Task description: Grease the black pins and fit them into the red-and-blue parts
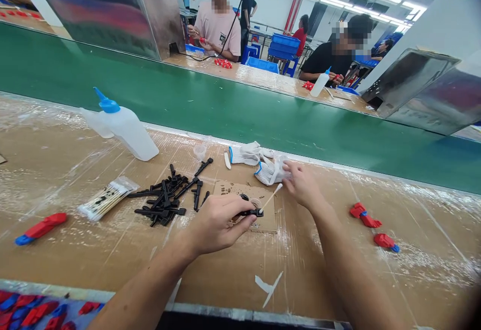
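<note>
My left hand (225, 222) is closed on a black plastic part (256, 213), held low over a small piece of cardboard (268, 224). A cotton swab (271, 198) slants up from the part's end; I cannot tell whether it rests in the part or behind it. On the cardboard are dark spots and a small round dish (256, 203), partly hidden. My right hand (304, 184) has its fingers apart, its fingertips at the edge of a white work glove (271, 172) with blue trim. Another white glove (246, 153) lies just behind.
Left of my hands lie a pile of black plastic parts (163, 202), a pack of cotton swabs (107, 199) and a squeeze bottle (130, 132). Red-and-blue pieces (364, 214) lie at right, more at lower left. Beyond the green belt (240, 104), people sit working.
</note>
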`<control>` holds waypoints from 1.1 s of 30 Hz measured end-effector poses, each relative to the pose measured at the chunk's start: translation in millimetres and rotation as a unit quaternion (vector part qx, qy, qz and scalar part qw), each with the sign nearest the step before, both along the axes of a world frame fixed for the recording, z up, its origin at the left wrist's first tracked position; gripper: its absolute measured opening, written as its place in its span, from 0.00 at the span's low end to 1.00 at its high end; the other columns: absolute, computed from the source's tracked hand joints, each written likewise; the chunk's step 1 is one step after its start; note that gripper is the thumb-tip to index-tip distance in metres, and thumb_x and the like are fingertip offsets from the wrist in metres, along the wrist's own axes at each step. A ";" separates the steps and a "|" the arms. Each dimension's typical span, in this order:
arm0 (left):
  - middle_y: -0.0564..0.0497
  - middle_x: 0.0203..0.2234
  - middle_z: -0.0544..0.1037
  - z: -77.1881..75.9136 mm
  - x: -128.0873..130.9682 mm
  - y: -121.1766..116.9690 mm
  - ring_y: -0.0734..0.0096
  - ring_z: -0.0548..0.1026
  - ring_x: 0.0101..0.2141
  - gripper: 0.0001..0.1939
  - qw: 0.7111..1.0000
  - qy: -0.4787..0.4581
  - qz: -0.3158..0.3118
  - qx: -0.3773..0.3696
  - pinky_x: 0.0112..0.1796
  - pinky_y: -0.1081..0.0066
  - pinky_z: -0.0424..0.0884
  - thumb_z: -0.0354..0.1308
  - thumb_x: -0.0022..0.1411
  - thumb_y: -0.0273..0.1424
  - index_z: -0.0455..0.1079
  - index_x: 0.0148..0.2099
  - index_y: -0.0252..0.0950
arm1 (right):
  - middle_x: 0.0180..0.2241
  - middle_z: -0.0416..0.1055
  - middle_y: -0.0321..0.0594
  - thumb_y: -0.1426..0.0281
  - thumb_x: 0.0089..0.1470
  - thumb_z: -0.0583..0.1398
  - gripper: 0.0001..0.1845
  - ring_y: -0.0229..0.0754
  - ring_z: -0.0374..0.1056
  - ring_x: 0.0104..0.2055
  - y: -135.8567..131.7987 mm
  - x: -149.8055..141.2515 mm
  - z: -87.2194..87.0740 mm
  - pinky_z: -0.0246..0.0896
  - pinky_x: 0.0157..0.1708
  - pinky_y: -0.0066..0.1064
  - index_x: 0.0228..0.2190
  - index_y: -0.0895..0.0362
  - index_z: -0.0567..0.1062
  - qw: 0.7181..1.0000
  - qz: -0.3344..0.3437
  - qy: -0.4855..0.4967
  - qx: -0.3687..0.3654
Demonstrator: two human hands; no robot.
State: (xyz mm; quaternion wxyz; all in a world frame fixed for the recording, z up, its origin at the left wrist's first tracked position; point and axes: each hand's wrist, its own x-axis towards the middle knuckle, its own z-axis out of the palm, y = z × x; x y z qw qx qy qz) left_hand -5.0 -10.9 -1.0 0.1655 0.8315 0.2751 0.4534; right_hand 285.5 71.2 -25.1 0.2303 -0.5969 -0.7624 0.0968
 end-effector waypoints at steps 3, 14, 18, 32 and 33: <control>0.53 0.26 0.77 0.1 -1.4 0.6 0.73 0.74 0.26 0.04 1.000 0.003 0.007 -0.002 0.29 0.73 0.66 0.58 0.69 0.27 0.73 0.40 0.34 | 0.42 0.81 0.48 0.77 0.54 0.59 0.25 0.54 0.74 0.47 6.5 -2.1 -3.7 0.66 0.45 0.42 0.53 0.52 0.74 0.999 0.014 -0.049 -0.005; 0.53 0.26 0.78 1.5 -4.6 1.9 0.73 0.75 0.26 0.03 1.000 -0.008 0.008 0.004 0.30 0.73 0.67 0.58 0.68 0.27 0.73 0.40 0.33 | 0.30 0.77 0.39 0.69 0.53 0.66 0.10 0.49 0.73 0.38 -2.5 9.7 -1.6 0.65 0.36 0.36 0.40 0.52 0.78 0.997 -0.001 -0.017 0.072; 0.53 0.25 0.77 0.2 -4.2 1.7 0.73 0.74 0.25 0.04 1.000 -0.006 0.008 0.000 0.28 0.73 0.66 0.58 0.68 0.27 0.73 0.40 0.34 | 0.39 0.78 0.44 0.63 0.60 0.62 0.16 0.46 0.73 0.37 -34.2 10.7 16.8 0.67 0.33 0.36 0.49 0.53 0.76 0.986 -0.047 0.056 0.153; 0.51 0.27 0.78 -1.2 0.8 0.0 0.72 0.74 0.25 0.05 0.999 0.039 -0.007 -0.001 0.27 0.71 0.65 0.57 0.69 0.28 0.73 0.41 0.33 | 0.31 0.80 0.36 0.66 0.62 0.64 0.09 0.38 0.73 0.30 -76.1 -40.5 45.5 0.69 0.30 0.30 0.44 0.50 0.81 0.932 0.093 0.337 0.100; 0.51 0.26 0.78 -0.8 1.1 -0.3 0.72 0.74 0.25 0.05 0.999 0.043 -0.010 0.004 0.27 0.71 0.65 0.57 0.69 0.28 0.74 0.41 0.33 | 0.34 0.81 0.37 0.65 0.62 0.63 0.12 0.38 0.74 0.33 -77.6 -41.3 45.1 0.70 0.31 0.30 0.48 0.49 0.80 0.929 0.111 0.342 0.082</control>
